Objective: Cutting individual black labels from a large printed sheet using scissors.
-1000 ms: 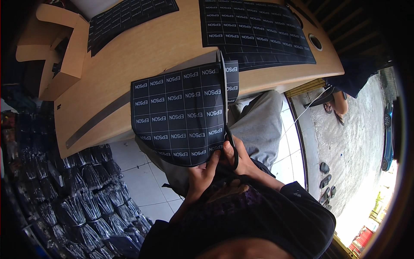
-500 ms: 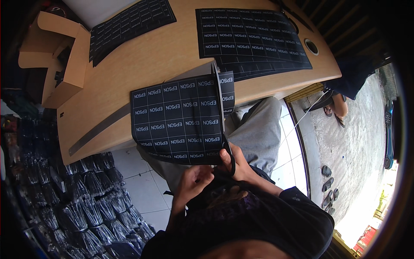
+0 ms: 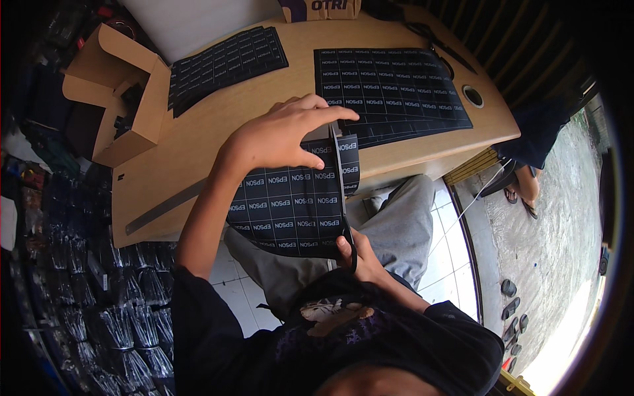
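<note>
My right hand (image 3: 360, 256) is closed around the black handles of a pair of scissors. The long scissor blade (image 3: 339, 177) points away from me along the right side of a black sheet (image 3: 282, 198) printed in a white grid. A narrow printed strip (image 3: 351, 165) shows just right of the blade. My left hand (image 3: 274, 137) is over the sheet's far end, fingers and thumb spread apart near the blade tip. It covers the sheet's far left corner. Whether its fingertips touch the sheet I cannot tell.
On the wooden desk (image 3: 198, 129) are a steel ruler (image 3: 164, 208), an open cardboard box (image 3: 155, 105), more printed sheets (image 3: 389, 82) and a second pile (image 3: 228, 63). A paper bag (image 3: 322, 10) stands behind. Plastic-wrapped bundles (image 3: 135, 323) lie at left. Another person's foot (image 3: 530, 206) and sandals (image 3: 510, 307) are at right.
My left hand has moved from beside the scissor handles, near my body, up and away to the sheet's far end, and its fingers have opened. My right hand still holds the scissors.
</note>
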`<action>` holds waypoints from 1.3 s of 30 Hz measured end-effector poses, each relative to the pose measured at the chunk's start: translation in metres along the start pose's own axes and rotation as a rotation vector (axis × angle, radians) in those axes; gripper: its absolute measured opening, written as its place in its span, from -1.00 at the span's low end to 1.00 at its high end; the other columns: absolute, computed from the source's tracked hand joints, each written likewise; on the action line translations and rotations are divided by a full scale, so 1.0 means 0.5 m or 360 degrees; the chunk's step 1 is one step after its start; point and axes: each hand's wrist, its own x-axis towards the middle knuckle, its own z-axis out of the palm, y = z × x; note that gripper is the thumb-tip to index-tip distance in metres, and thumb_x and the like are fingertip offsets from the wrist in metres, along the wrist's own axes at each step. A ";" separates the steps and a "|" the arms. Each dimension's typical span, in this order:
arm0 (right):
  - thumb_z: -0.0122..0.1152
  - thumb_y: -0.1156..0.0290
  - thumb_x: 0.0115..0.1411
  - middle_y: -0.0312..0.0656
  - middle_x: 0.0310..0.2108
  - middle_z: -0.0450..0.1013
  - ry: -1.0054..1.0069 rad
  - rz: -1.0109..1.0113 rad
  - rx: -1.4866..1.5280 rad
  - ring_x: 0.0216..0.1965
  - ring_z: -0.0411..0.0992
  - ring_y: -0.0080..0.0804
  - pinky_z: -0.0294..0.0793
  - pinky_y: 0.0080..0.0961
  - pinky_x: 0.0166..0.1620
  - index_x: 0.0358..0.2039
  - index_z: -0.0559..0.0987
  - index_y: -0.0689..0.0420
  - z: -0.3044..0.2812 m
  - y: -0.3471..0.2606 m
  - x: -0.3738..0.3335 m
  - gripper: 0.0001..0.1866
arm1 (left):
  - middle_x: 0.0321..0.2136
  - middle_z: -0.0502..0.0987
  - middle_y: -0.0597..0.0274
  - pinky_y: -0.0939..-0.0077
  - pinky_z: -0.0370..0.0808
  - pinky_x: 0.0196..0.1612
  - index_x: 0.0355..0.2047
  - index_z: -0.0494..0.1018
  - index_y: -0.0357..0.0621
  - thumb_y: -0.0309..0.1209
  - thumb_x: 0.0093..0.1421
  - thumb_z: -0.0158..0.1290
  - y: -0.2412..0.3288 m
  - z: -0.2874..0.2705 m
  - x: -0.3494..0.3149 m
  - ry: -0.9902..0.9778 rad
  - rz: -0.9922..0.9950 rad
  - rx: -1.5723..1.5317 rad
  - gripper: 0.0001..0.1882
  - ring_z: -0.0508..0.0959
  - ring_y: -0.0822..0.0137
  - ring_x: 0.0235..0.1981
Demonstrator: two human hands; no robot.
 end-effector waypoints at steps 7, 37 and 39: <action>-0.12 -0.02 0.25 -0.22 -0.59 0.34 0.0016 -0.0058 -0.0035 -0.53 0.25 -0.57 0.29 -0.53 -0.43 -0.02 0.36 0.30 -0.003 0.015 0.002 -0.42 | -0.29 0.50 0.27 0.62 0.42 -0.37 -0.18 0.48 -0.15 -0.56 -0.18 0.23 -0.054 0.000 0.116 -0.1044 0.0193 -0.0545 -0.55 0.48 0.49 -0.41; -0.03 -0.01 0.22 -0.39 -0.70 0.23 0.0001 -0.0065 0.0208 -0.64 0.18 -0.67 0.18 -0.62 -0.56 -0.35 0.39 0.22 -0.017 0.066 -0.004 -0.54 | -0.55 0.47 0.46 0.66 0.25 -0.52 -0.25 0.55 -0.06 -0.55 -0.14 0.25 -0.125 -0.042 0.167 -0.1027 0.0158 -0.0614 -0.64 0.33 0.60 -0.60; 0.01 -0.07 0.18 -0.41 -0.66 0.21 -0.0020 -0.0069 0.0310 -0.63 0.15 -0.68 0.15 -0.64 -0.56 -0.47 0.30 0.13 -0.022 0.074 -0.017 -0.54 | -0.54 0.47 0.44 0.65 0.27 -0.51 -0.25 0.55 -0.04 -0.56 -0.15 0.25 -0.161 -0.070 0.168 -0.0874 0.0069 -0.0419 -0.63 0.34 0.60 -0.58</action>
